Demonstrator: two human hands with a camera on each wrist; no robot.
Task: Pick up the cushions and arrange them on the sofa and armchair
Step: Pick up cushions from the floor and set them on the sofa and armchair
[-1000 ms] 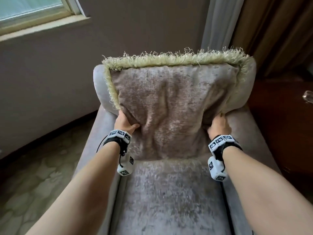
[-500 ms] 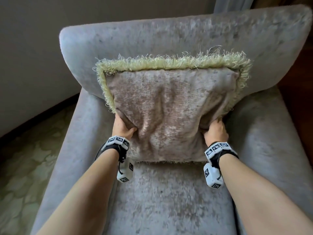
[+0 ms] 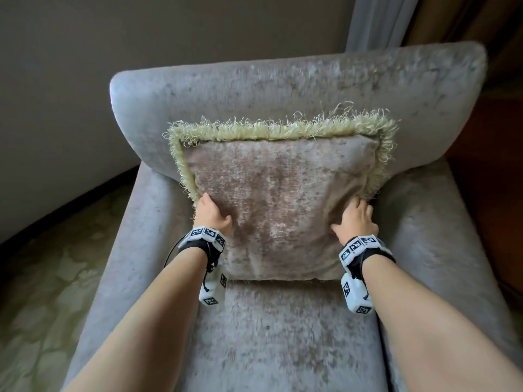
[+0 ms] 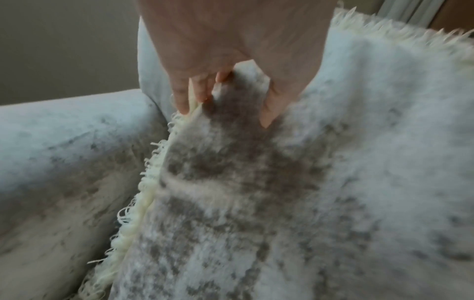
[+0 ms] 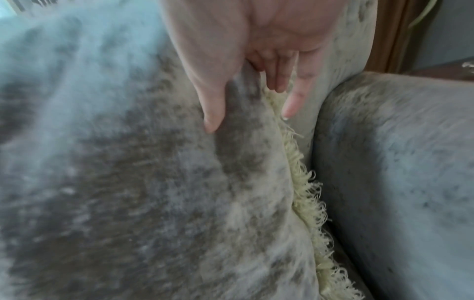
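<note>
Head view shows a square cushion (image 3: 278, 210) with a pale green fringe standing on the seat of a grey velvet armchair (image 3: 285, 335), its back leaning against the armchair's backrest and its lower edge touching the seat. The left hand (image 3: 212, 213) grips the cushion's left side near the lower corner, thumb pressed into the front face and fingers wrapped behind the fringed edge; the right hand (image 3: 357, 219) holds the cushion's right side at about the same height, thumb on the front and fingers reaching round the edge toward the backrest. So the cushion sits between the two hands, rising above them toward the top of the backrest. In the left wrist view the left hand (image 4: 231, 60) pinches a fold of the cushion (image 4: 282, 192), fingertips (image 4: 183, 105) at the fringe and thumb on the mottled fabric, with the armchair's arm just beside the cushion's edge. In the right wrist view the right hand (image 5: 256, 60) clasps the cushion (image 5: 153, 182) the same way, thumb on the front, fingers (image 5: 291, 105) behind the fringe, close to the armchair's other arm (image 5: 397, 172). A patterned carpet (image 3: 48, 292) lies beside the armchair, a plain wall (image 3: 141, 38) behind it, and a curtain (image 3: 376, 21) hangs past the backrest's far corner.
</note>
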